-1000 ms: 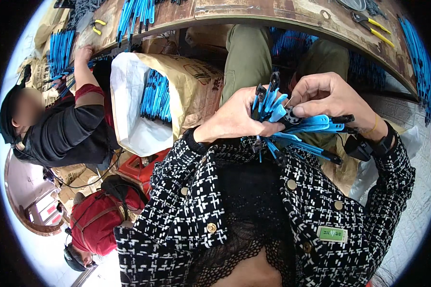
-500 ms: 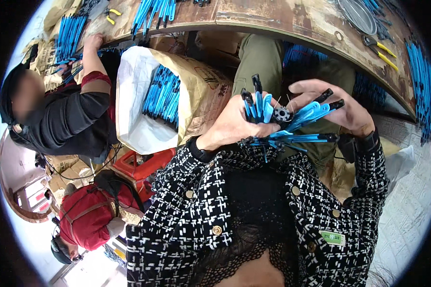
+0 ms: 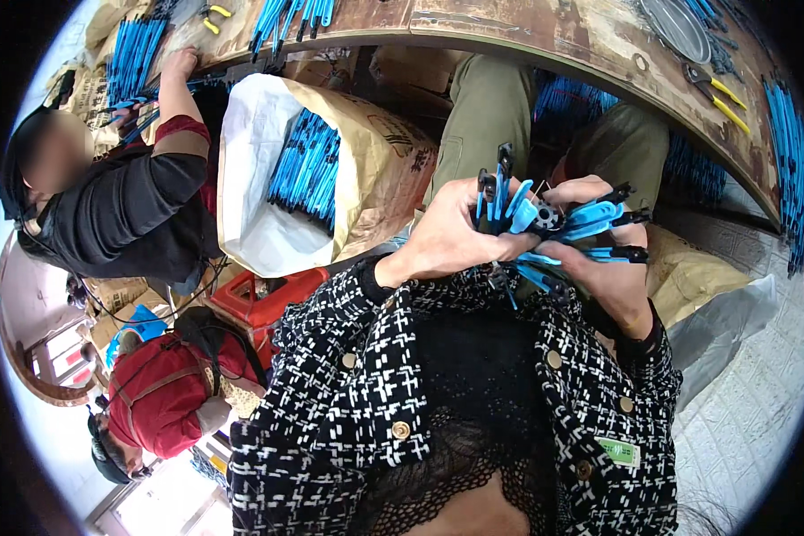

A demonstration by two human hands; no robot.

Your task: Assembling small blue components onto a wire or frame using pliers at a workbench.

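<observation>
Over my lap I hold a black round hub (image 3: 549, 217) with blue flat arms (image 3: 593, 215) fanning out from it, their ends tipped in black. My left hand (image 3: 451, 230) is wrapped round the arms on the left, its thumb pressed beside the hub. On the other side my right hand (image 3: 609, 279) closes round the right-hand arms, thumb near the hub and fingers behind them. A thin pale wire or strand (image 3: 537, 189) sticks up by the hub. The undersides of the arms are hidden by my hands.
A paper sack (image 3: 380, 165) full of blue black-tipped strips (image 3: 305, 174) stands left of my knees. Ahead lies the wooden table (image 3: 500, 29) with yellow-handled pliers (image 3: 719, 94) and a round metal tray (image 3: 674, 31). Two people work at left, near a red plastic container (image 3: 272, 304).
My right hand has come in from the right and closed round the right-hand arms, where its fingers were spread before. The assembly has shifted slightly right.
</observation>
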